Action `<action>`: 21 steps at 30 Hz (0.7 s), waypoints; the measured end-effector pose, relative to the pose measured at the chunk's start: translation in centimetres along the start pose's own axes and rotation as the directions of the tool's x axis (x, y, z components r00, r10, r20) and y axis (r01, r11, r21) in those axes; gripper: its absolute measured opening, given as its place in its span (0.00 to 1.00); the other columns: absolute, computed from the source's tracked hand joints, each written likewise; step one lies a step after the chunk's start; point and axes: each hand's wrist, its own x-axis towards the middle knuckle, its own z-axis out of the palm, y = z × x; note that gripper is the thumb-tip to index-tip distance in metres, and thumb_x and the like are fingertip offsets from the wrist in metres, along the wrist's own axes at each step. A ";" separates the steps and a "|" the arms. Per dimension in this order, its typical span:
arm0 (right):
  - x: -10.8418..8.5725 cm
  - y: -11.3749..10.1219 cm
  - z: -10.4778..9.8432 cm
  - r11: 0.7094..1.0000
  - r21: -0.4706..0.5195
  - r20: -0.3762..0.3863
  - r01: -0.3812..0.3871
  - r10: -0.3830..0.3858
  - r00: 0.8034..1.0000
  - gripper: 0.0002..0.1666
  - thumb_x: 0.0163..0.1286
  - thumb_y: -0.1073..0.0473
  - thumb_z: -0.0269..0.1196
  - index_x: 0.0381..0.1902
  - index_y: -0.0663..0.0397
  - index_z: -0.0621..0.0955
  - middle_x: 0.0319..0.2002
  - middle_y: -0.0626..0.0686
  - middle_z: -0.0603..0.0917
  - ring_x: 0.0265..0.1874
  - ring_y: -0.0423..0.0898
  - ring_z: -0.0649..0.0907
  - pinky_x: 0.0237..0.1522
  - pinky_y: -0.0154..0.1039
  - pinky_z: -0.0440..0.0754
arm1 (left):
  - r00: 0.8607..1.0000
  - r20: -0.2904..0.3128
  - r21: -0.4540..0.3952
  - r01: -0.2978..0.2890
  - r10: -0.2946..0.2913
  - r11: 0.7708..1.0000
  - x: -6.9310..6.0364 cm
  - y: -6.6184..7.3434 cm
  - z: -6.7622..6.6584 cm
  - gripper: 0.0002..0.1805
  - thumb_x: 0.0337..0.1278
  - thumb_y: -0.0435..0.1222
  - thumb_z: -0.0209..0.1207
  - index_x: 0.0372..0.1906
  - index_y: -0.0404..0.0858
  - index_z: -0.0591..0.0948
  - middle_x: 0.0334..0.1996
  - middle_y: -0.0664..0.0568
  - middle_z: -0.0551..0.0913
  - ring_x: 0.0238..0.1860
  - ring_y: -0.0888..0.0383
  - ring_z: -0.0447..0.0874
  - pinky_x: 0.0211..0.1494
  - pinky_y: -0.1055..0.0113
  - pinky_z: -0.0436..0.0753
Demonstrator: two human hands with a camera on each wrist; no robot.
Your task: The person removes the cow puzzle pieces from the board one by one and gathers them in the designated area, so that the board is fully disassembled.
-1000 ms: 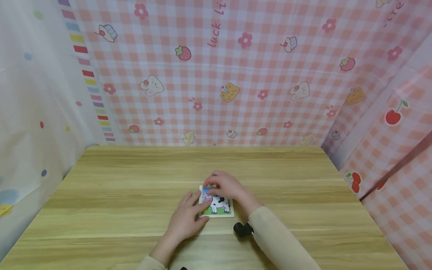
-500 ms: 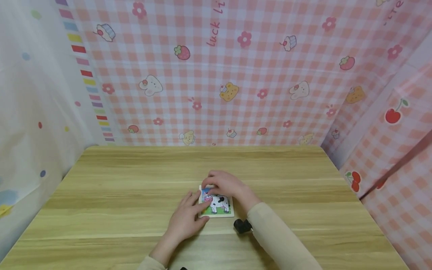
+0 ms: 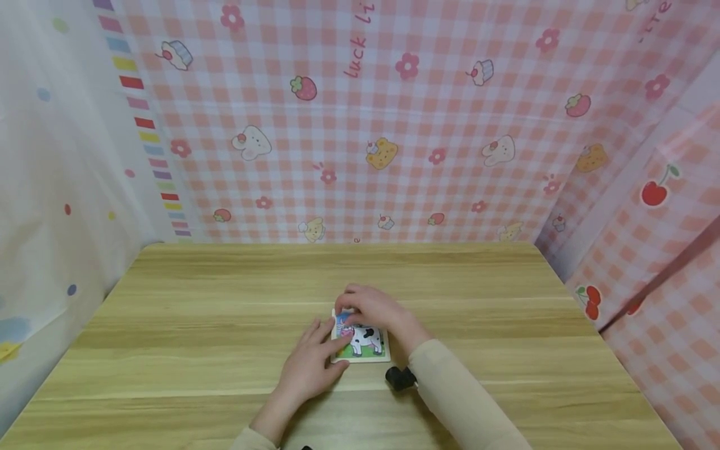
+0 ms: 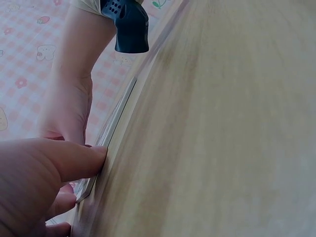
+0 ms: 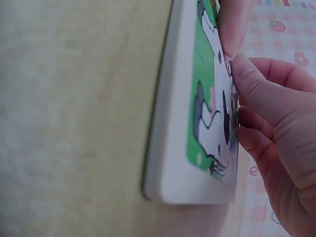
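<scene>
A small cow picture puzzle (image 3: 368,340) in a pale wooden frame lies flat on the table. My left hand (image 3: 308,365) steadies its left side, with the index finger reaching over the picture and the thumb at the near edge. In the left wrist view, that thumb (image 4: 89,160) presses against the frame's side (image 4: 121,108). Over the picture's upper left, my right hand (image 3: 378,307) has curled fingers and pinches what seems to be a puzzle piece, mostly hidden. The right wrist view has the right thumb (image 5: 249,74) touching the picture (image 5: 205,133), close to a left fingertip (image 5: 232,29).
The wood-grain table (image 3: 225,300) extends around the puzzle. A pink checked cloth (image 3: 349,125) hangs behind it, with white cloth (image 3: 67,156) at the left. A black wrist camera (image 3: 400,378) sits by the right sleeve (image 3: 458,387).
My right fingers have shifted very slightly left over the picture's upper left corner. The left hand and the puzzle have stayed put.
</scene>
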 end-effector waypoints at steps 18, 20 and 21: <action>-0.3 0.3 1.3 0.971 0.225 -0.102 -0.078 0.103 0.989 0.11 0.66 0.61 0.68 0.46 0.49 0.83 0.37 0.45 0.81 0.39 0.41 0.79 0.46 0.36 0.79 | 1.000 -0.005 -0.002 -0.006 0.006 1.000 -0.1 -0.1 -0.1 0.24 0.56 0.42 0.68 0.60 0.46 0.83 0.69 0.35 0.70 0.70 0.29 0.61 0.67 0.35 0.67; -0.4 0.3 1.4 0.967 0.240 -0.111 -0.092 0.121 0.986 0.09 0.67 0.61 0.67 0.45 0.50 0.83 0.37 0.46 0.81 0.38 0.41 0.79 0.45 0.35 0.79 | 1.000 -0.004 -0.003 -0.005 0.005 1.000 -0.1 0.0 -0.1 0.25 0.55 0.42 0.68 0.60 0.46 0.83 0.69 0.36 0.70 0.70 0.29 0.62 0.67 0.35 0.67; -0.5 0.3 1.4 0.963 0.251 -0.116 -0.096 0.128 0.985 0.09 0.67 0.61 0.67 0.44 0.51 0.83 0.37 0.46 0.81 0.38 0.41 0.78 0.44 0.35 0.79 | 1.000 -0.002 -0.003 -0.004 0.004 1.000 -0.1 0.0 -0.1 0.25 0.56 0.42 0.68 0.60 0.46 0.83 0.69 0.36 0.70 0.70 0.29 0.62 0.67 0.35 0.67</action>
